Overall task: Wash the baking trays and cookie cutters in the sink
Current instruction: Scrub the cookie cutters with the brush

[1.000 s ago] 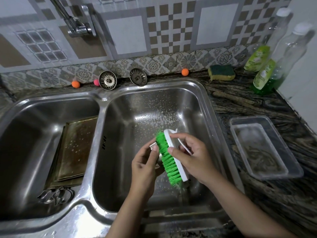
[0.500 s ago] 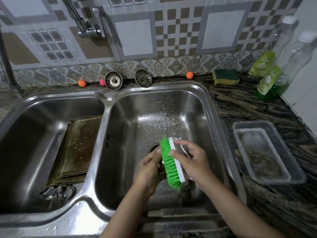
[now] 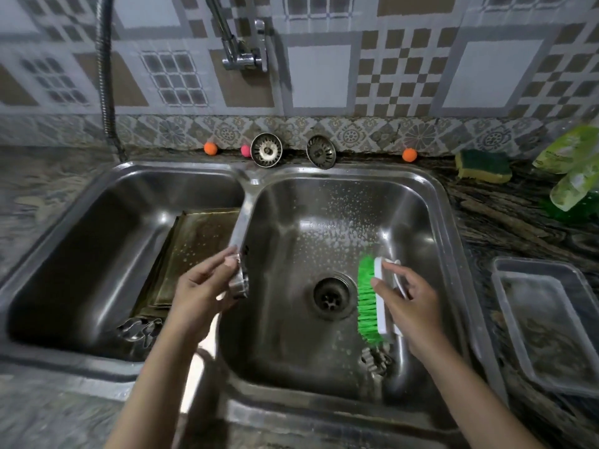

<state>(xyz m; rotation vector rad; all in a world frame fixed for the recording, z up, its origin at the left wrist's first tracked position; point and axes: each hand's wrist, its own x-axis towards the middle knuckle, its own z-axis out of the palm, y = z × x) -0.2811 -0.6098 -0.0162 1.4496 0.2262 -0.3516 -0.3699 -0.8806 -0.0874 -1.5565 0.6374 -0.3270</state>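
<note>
- Left hand (image 3: 201,293) grips one metal cutter (image 3: 239,281) over the divider between the two basins.
- Right hand (image 3: 410,306) holds one green-bristled brush (image 3: 372,299) over the right basin (image 3: 434,228), bristles facing left.
- Right basin: one cutter cluster (image 3: 376,361) at the near right, beside the drain (image 3: 331,294).
- Left basin (image 3: 97,241): stacked trays (image 3: 191,254), count unclear, with more cutters (image 3: 141,328) at their near edge.
- Behind the sink: two strainers (image 3: 266,149), three small balls (image 3: 210,148).
- Surface (image 3: 505,222) on the right: one sponge (image 3: 483,161), two bottles (image 3: 573,179), one clear tub (image 3: 547,328).
</note>
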